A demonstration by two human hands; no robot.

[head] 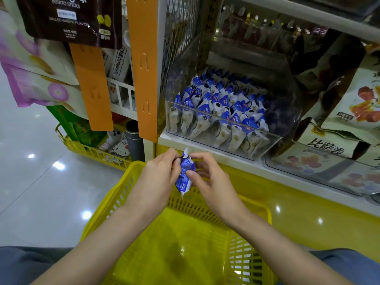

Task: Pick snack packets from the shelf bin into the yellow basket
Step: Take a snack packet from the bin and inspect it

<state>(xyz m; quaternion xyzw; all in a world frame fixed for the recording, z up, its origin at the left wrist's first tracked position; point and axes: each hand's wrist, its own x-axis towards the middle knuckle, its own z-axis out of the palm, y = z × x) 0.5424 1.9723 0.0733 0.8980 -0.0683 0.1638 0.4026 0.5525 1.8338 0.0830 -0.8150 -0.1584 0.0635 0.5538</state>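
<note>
Shop aisle, seen through my head camera. My left hand (pixel 162 171) and right hand (pixel 209 177) meet above the yellow basket (pixel 115 194), fingers curled, both pinching one blue-and-white snack packet (pixel 185 175) just below the white shelf edge (pixel 205 150). The clear shelf bin (pixel 287 120) behind holds many like packets. Glossy pale floor (pixel 30 171) at left shows bright light spots.

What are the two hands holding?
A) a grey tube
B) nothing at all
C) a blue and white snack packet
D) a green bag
C: the left hand and the right hand both pinch one blue and white snack packet above the yellow basket.
</note>
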